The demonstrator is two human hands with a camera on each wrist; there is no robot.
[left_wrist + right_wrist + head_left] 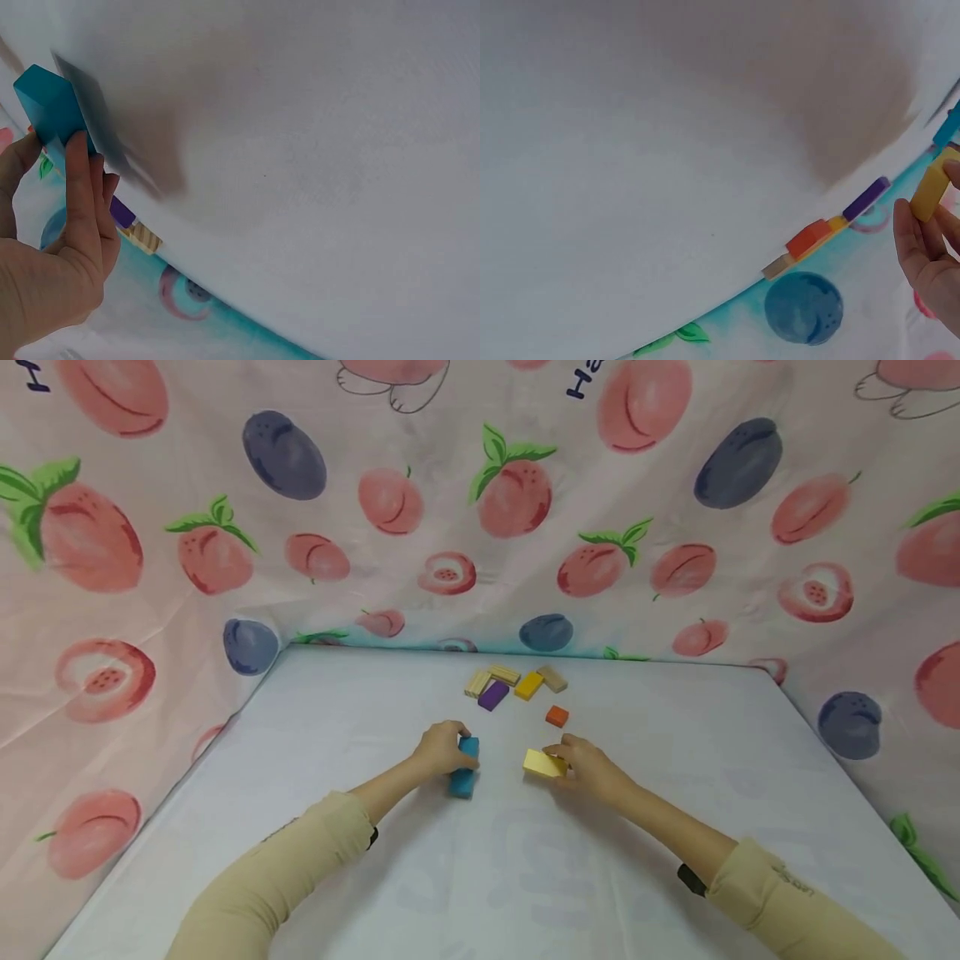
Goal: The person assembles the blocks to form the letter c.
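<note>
Along the back and sides of the workspace hangs a pale fabric backdrop printed with peaches and plums (pixel 450 452), enclosing a wide, white-covered tabletop (pixel 337 710). Over its middle, the person's left hand (pixel 441 752) grips a long, teal-blue rectangular block (pixel 462 785) between thumb and fingers, while the right hand (pixel 596 770) pinches a pale yellow rectangular block (pixel 542 764) just across from it; whether either block touches the surface is hard to tell. Both look like painted wood, so they are probably light, stiff and hardly fragile, though their smooth faces might slip a little; opposite long sides seem the surest hold. Farther back lie three pale wood-coloured pieces (pixel 504 675), a purple rectangular block (pixel 493 695) and a golden-yellow rectangular block (pixel 528 686), close together. Smallest is a short orange block (pixel 557 716), between that group and the right hand.
</note>
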